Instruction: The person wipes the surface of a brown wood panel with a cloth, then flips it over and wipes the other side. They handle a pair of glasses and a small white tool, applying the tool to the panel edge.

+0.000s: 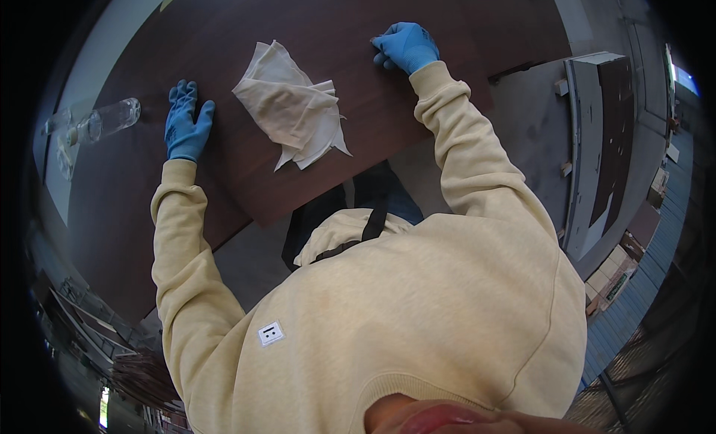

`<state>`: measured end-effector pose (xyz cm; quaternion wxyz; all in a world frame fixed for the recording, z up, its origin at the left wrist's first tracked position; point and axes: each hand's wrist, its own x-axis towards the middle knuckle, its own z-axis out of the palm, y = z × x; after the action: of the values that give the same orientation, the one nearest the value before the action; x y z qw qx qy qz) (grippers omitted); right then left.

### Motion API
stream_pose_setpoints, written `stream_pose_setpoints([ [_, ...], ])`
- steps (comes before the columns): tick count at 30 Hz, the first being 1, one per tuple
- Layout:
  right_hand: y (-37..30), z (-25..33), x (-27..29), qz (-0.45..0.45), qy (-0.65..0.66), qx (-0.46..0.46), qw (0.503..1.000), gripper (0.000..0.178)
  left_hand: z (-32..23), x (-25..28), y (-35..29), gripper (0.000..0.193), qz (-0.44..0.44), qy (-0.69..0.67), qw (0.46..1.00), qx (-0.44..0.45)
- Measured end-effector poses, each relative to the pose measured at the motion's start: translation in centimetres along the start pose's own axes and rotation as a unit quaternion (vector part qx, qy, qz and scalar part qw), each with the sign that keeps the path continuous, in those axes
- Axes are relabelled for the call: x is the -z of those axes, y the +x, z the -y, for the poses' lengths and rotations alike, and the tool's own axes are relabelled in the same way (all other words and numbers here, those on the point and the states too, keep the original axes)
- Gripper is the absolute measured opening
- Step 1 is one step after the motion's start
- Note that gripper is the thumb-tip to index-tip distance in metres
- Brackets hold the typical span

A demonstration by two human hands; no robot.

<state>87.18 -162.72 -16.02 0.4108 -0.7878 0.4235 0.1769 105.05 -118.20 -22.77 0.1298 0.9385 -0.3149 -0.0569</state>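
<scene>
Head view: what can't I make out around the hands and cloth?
In the head view:
Right hand: whether it pinches anything; its own curl hides that.
Left hand: its palm, hidden by the back of the hand.
Brown tabletop: the patch beneath the white cloth, covered by it.

1. A head-worn fisheye camera is looking steeply down over the torso (403, 292) at the surface (335, 23).
2. The torso is sitting nearest; left hand (186, 124) and right hand (406, 47) are showing farther off.
</scene>
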Motion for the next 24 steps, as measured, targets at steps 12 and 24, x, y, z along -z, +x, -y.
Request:
stream_pose_setpoints([
  [12,0.3,2.2,0.7,0.055,-0.039,-0.026,0.997,0.018,-0.4,0.1,-0.5,0.066,-0.019,-0.009,1.000,0.004],
  [24,0.4,2.5,0.3,0.031,-0.013,-0.025,0.999,0.018,-0.8,0.4,-0.2,0.066,-0.010,-0.019,1.000,-0.002],
])
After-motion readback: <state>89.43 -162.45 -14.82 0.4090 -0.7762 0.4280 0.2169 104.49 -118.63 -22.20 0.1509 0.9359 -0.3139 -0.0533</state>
